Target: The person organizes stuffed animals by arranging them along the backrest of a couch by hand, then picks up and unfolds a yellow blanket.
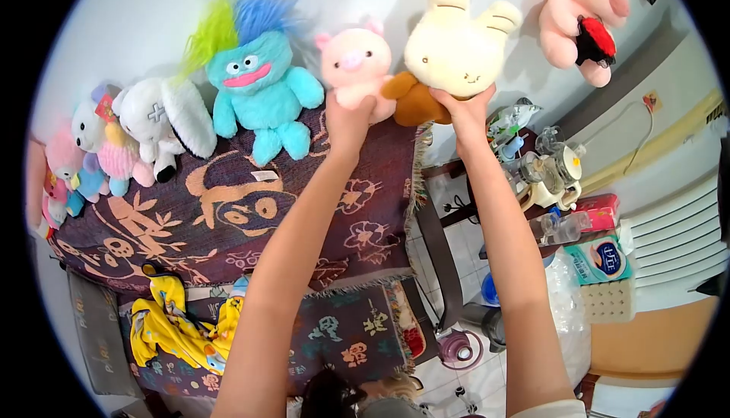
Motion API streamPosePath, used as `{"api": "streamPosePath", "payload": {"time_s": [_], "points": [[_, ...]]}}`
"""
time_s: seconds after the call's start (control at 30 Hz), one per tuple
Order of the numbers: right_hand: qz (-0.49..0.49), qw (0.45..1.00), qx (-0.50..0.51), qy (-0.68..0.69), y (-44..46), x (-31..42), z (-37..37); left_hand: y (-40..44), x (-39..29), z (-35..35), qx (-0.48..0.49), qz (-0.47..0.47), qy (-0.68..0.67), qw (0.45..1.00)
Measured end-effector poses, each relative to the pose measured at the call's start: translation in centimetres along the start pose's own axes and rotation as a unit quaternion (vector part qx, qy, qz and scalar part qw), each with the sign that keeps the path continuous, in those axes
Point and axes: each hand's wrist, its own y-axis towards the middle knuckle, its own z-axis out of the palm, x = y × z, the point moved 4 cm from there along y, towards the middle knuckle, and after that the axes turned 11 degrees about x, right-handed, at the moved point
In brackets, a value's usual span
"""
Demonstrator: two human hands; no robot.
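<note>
Left hand closed round the lower body of the pink pig plush, thumb in front, other fingers mostly hidden; right hand partly curled under the head of the cream bunny plush, thumb and fingers spread, far side not visible. Pig is at the top edge of the blanket-covered sofa back, near its right corner, just beside the cyan plush; bunny is at that corner, partly past the fringe. Brown part under the bunny: can't tell if attached. Step in hand looks like positioning two plushes at the end of the row; the next move calls for both grips steady and the bunny squared to the corner, likely tippy there. Containers: clear jug on the side table past the sofa's right edge, clear cup by the pink tissue pack, contents unclear; green tissue pack nearer, dark bin lower, inside not readable.
</note>
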Motion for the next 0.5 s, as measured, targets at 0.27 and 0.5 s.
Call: {"api": "streamPosePath", "payload": {"time_s": [0.27, 0.5], "points": [[-0.056, 0.998, 0.004, -0.037, 2.3, -3.6, 6.3, -3.9, -4.3, -1.5, 0.213, 0.046, -0.177, 0.96], [-0.062, 0.995, 0.06, -0.056, 4.8, -7.8, 12.5, -1.3, -1.9, -5.4, 0.186, 0.015, -0.12, 0.975]]}}
